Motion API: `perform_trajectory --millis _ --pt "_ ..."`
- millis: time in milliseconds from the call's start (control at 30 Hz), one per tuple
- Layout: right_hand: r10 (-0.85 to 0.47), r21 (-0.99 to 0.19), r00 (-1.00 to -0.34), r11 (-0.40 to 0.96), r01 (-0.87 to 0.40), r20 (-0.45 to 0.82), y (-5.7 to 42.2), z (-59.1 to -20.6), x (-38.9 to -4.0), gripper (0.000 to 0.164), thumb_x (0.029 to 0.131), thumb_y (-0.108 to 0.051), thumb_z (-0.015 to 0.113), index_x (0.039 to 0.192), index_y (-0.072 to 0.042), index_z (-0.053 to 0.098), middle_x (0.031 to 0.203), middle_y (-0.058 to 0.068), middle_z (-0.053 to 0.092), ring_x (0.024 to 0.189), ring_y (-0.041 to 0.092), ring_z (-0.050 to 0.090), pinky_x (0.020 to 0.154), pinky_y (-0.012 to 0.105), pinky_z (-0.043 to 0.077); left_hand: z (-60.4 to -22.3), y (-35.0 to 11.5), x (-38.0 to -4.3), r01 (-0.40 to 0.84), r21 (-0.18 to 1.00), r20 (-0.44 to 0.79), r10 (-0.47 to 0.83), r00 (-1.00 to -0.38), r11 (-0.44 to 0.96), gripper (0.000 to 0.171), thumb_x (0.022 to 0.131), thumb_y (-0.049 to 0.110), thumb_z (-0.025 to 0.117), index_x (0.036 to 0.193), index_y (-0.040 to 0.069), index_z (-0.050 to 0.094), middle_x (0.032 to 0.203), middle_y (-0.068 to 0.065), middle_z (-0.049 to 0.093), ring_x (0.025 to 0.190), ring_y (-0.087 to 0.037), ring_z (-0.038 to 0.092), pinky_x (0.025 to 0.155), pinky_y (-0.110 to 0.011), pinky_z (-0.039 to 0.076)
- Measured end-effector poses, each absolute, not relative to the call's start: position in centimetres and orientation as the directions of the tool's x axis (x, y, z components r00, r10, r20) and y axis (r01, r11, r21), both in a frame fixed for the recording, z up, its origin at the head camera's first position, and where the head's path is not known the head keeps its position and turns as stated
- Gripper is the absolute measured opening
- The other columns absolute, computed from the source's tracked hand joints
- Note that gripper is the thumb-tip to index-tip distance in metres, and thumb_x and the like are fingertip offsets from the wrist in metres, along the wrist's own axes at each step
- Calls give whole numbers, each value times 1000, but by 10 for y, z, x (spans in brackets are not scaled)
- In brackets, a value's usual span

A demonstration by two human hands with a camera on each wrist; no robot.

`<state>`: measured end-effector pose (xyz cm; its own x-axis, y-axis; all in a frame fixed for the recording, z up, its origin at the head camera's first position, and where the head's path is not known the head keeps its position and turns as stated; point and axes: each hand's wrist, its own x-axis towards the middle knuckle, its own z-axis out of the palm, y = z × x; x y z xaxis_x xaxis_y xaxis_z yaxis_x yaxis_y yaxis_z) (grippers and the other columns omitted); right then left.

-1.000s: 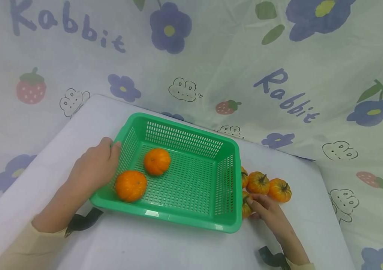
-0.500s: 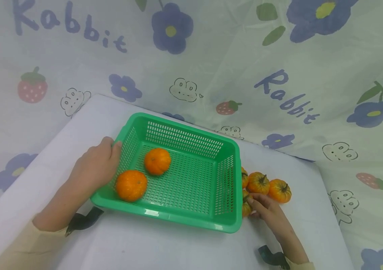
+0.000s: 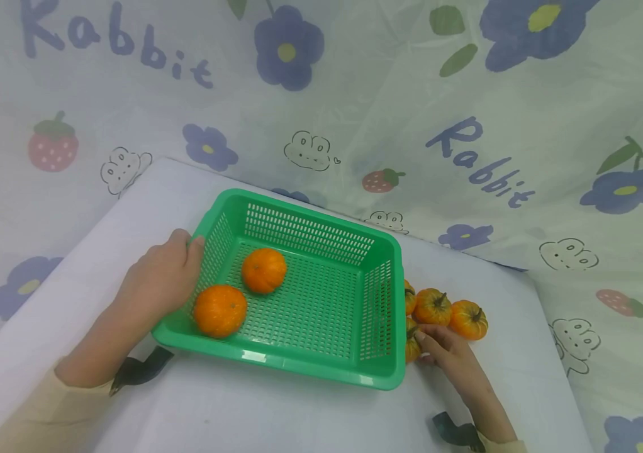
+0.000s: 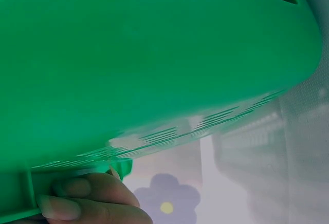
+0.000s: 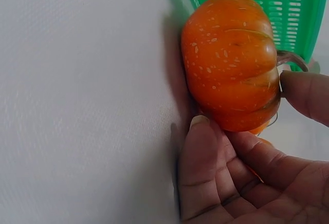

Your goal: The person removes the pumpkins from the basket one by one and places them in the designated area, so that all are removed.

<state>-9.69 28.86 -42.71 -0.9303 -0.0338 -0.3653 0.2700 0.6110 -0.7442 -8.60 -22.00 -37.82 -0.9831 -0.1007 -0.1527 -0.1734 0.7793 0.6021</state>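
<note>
Right hand [image 3: 448, 352] grasping squat, ribbed, orange pumpkin [image 5: 231, 62], thumb near curved brown stem [image 5: 293, 59], fingers round lower flank. Pumpkin on white cloth [image 3: 299, 418], just outside right end of green perforated plastic basket [image 3: 276, 360]; whether touching basket, cannot tell. Likely firm, fairly light, rind smooth enough to slip; stem perhaps brittle, so better held round flanks. Left hand [image 3: 165, 277] clasping basket's left rim; basket probably light, slightly flexible. Farther back outside basket's right end: three orange-yellow pumpkins [image 3: 433, 307]. Inside basket's left half: two orange pumpkins [image 3: 265, 270].
</note>
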Motion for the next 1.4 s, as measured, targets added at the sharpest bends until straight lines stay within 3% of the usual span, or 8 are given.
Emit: perform_trajectory --millis 467,633,767,1033,1167,1400 --pt "-87 -741 -938 639 205 -334 294 -420 -91 51 106 -40 63 137 1 61 124 12 70 102 23 69 81 32 59 -381 -220 -87 -163 604 -143 -95 -985 780 57 114 45 20 124 -7 43 74 -13 49 63 -29 52 51 -38 42" --pt "-82 -697 -938 691 190 -336 294 -413 -89 52 104 -45 64 137 -4 63 123 10 71 97 21 71 81 31 58 -381 -220 -86 -163 602 -144 -95 -985 782 57 114 45 20 123 -6 43 74 -13 48 63 -29 51 51 -38 41" --pt "-85 -613 -949 780 125 -302 291 -399 -86 53 103 -47 65 136 -5 64 127 13 69 97 23 71 79 35 59 -380 -220 -86 -168 600 -150 -97 -984 782 57 114 45 19 123 -6 43 74 -13 48 63 -29 51 51 -38 42" --pt "-83 -453 -972 891 26 -219 279 -364 -81 60 105 -50 61 141 -3 59 137 19 64 119 39 64 88 52 58 -381 -220 -86 -169 603 -146 -100 -984 780 56 114 45 20 122 -6 43 74 -13 48 63 -29 51 51 -38 42" --pt "-113 -446 -974 895 -14 -196 272 -353 -78 59 104 -49 62 142 -4 58 137 18 64 117 35 65 90 51 58 -382 -221 -86 -166 599 -145 -97 -985 783 56 114 45 20 122 -6 43 74 -13 48 63 -29 51 51 -38 42" --pt "-250 -444 -966 874 -198 -61 257 -333 -72 49 101 -40 72 139 -11 61 132 9 68 111 27 69 83 43 60 -381 -221 -86 -167 602 -144 -100 -985 781 55 114 44 20 121 -5 43 74 -13 47 63 -29 51 51 -38 41"
